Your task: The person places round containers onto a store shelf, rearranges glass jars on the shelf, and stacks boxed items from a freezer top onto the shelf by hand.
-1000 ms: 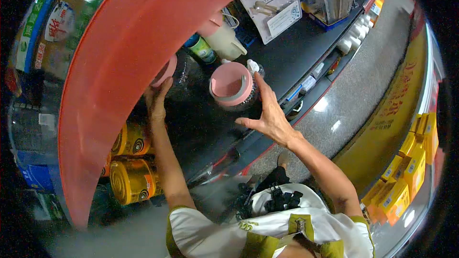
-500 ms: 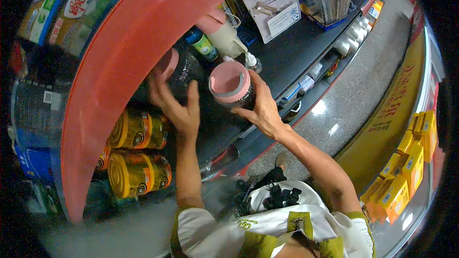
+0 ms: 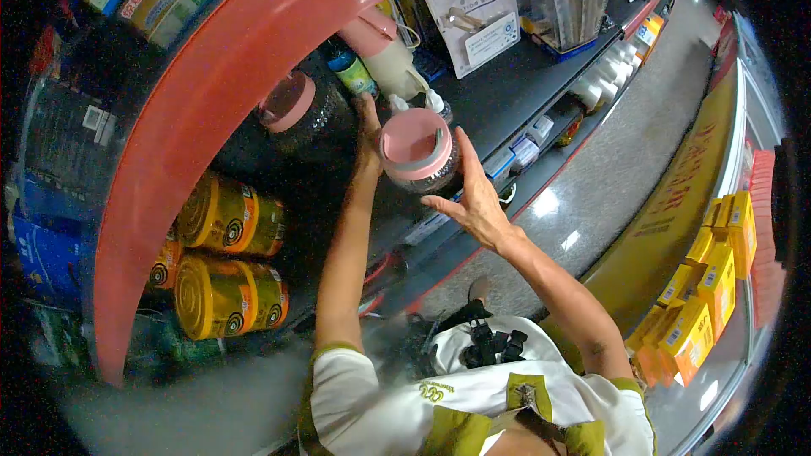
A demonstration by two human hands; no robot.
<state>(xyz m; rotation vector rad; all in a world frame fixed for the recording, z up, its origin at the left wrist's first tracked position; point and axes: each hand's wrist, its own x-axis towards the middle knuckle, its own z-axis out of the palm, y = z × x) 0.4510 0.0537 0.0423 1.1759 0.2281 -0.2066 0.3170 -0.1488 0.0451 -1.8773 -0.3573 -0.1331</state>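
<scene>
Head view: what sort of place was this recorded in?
Probably a shop aisle: a long dark shelf holds a pink-topped jar among other goods, alike yellow tubs sit grouped together, and barcoded yellow boxes are stacked across the walkway.

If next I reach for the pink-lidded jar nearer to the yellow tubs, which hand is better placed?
Probably the left hand: it is nearer to that jar. The right hand is farther away, on the opposite side of the other pink-lidded jar.
</scene>
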